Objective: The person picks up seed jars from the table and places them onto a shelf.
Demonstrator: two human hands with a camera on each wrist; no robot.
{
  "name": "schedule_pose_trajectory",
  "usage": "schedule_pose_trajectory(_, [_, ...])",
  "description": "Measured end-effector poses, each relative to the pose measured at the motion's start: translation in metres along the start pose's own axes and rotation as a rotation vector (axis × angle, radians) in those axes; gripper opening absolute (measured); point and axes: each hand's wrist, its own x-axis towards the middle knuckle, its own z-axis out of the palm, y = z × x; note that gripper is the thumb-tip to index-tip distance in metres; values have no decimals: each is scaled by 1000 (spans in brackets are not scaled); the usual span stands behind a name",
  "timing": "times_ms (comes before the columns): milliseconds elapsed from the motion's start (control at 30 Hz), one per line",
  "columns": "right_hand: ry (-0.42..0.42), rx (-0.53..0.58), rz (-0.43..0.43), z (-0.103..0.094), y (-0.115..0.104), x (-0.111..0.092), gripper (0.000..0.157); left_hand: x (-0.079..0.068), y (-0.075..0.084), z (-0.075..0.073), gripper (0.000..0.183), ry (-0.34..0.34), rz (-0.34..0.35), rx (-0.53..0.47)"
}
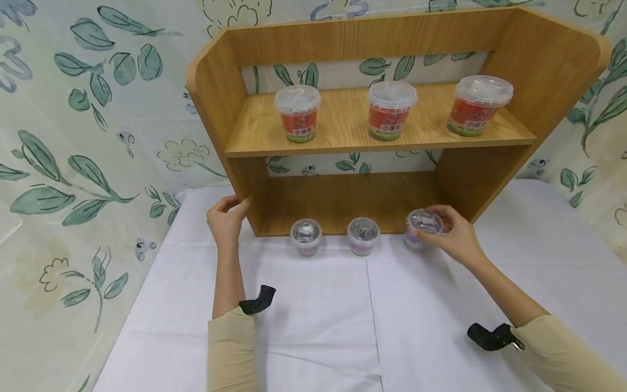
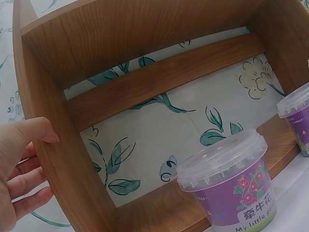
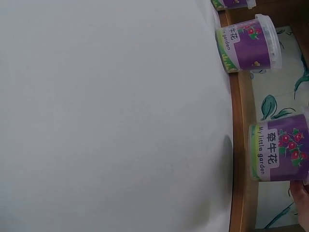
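Observation:
My left hand (image 1: 227, 220) holds the front edge of the left side panel of a wooden shelf (image 1: 254, 130). In the left wrist view the thumb lies on the panel's front edge, with the fingers on its outer side. My right hand (image 1: 455, 234) grips a purple-labelled clear-lidded plastic cup (image 1: 423, 228) at the right, by the lower board's front edge. In the right wrist view that cup (image 3: 285, 150) overlaps the shelf opening, with a fingertip (image 3: 299, 193) at its side. Two matching purple cups (image 1: 306, 237) (image 1: 363, 236) stand left of it along the lower board's front edge.
Three red-labelled cups (image 1: 299, 114) (image 1: 390, 111) (image 1: 477, 106) with clear lids stand spaced along the upper board. A white cloth (image 1: 318, 321) covers the table below the shelf. Behind hangs leaf-patterned fabric (image 1: 98, 163). Black wrist cameras (image 1: 258, 300) sit at both sleeves.

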Motion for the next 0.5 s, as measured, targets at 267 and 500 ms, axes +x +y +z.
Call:
schedule_pose_trajectory(267, [6, -16, 6, -13, -3, 10, 64, 1, 0, -1, 24, -3, -22, 5])
schedule_pose_trajectory(500, [18, -34, 75, -24, 3, 26, 67, 1, -1, -1, 27, 2, -23, 30])
